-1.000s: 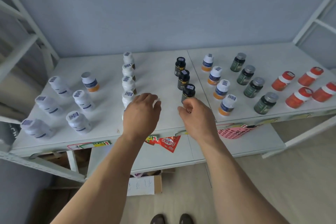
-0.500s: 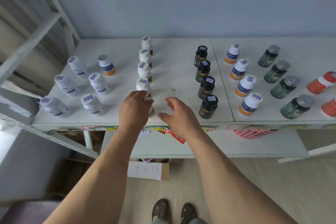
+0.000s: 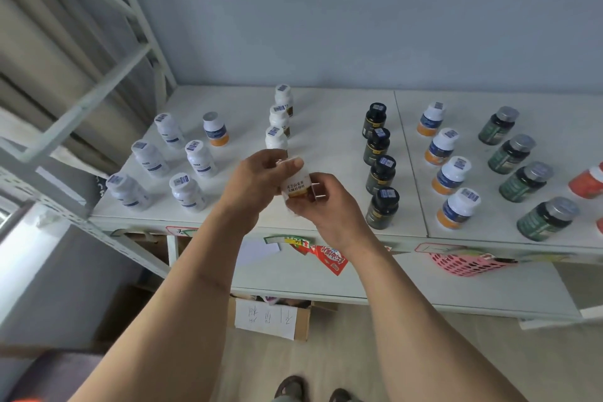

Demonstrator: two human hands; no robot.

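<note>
Both left hand (image 3: 257, 179), right hand (image 3: 329, 209) fingers clasp white bottle (image 3: 295, 187) over white shelf (image 3: 326, 137) (blue-grey wall (image 3: 326, 26) behind).

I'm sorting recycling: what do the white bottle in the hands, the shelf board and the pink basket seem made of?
The white bottle, held by left hand and right hand: probably opaque plastic, smooth, soft sheen; printed label, paper or film. The shelf board: matte white, painted metal or laminate, cannot tell which. The pink basket: likely moulded plastic, given its even lattice of holes.
</note>
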